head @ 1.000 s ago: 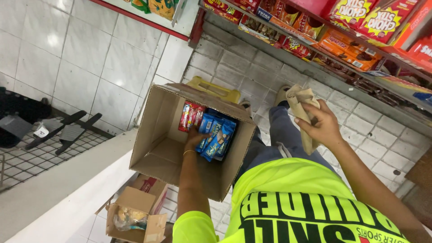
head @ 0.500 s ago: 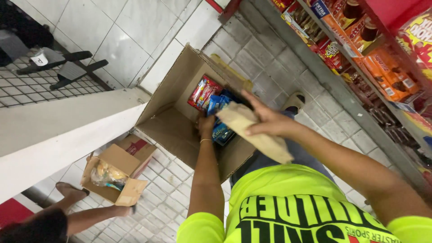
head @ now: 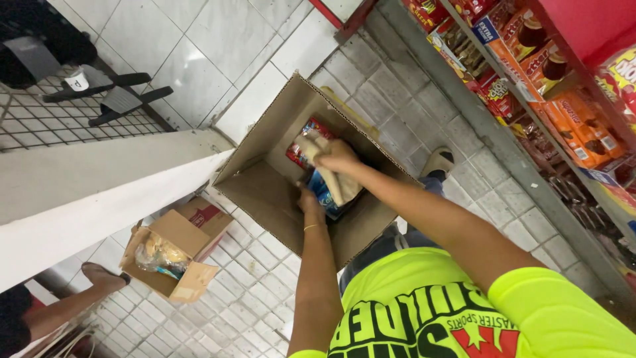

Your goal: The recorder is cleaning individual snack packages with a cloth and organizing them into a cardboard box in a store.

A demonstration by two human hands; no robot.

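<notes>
Inside the open cardboard box (head: 265,192), the right hand (head: 338,157) was closed around a folded brown paper piece (head: 331,174), while the left hand (head: 309,200) rested on the blue snack packets (head: 323,191), its grip not discernible.

Right hand (head: 338,158) w/ folded brown cardboard piece (head: 334,174): 1.0 s ago raised at 2 o'clock, outside the open cardboard box (head: 265,192); 0.5 s ago over the box rim; now inside the box, above the blue packets (head: 322,190). Left hand (head: 308,199) has slid lower inside. Camera view rotated; small box (head: 173,255) now at 8 o'clock.
</notes>
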